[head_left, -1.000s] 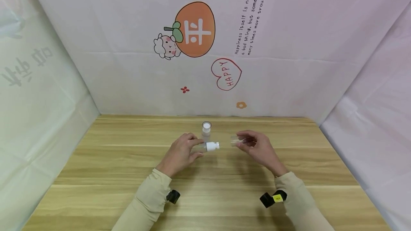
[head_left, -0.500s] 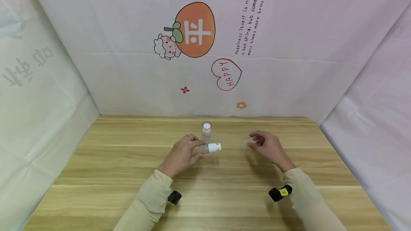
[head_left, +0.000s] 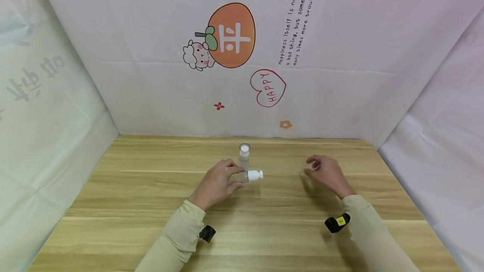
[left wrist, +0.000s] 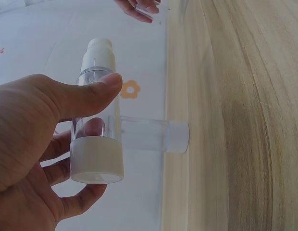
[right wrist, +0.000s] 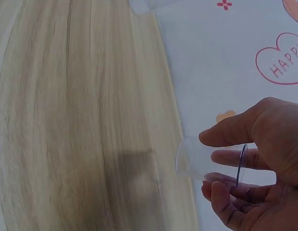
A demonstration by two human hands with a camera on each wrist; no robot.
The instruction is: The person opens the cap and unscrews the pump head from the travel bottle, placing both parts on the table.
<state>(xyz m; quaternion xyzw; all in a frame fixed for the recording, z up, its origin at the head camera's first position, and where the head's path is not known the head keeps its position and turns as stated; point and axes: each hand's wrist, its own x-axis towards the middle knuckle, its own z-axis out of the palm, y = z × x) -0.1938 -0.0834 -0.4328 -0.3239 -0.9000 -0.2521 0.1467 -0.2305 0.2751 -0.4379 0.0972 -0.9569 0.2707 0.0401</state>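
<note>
In the head view my left hand [head_left: 219, 181] grips a clear pump bottle [left wrist: 98, 115] tilted sideways, its white pump top [head_left: 255, 175] pointing right. The left wrist view shows the thumb across the clear body and fingers behind it, above a white base. My right hand [head_left: 328, 174] holds a transparent cap [right wrist: 206, 159] between thumb and fingers; it is a clear, hollow cylinder with a rim at one end. The hands are well apart. Behind the left hand a second clear bottle [head_left: 244, 154] with a white top stands upright on the table.
The wooden table [head_left: 151, 221] spans the space below both hands. At its far edge rises a white printed cloth [head_left: 159, 95], with more cloth on the left and right sides.
My right hand has moved to the right with the clear cap, away from the bottle. My left hand and its pump bottle have shifted slightly to the right.
</note>
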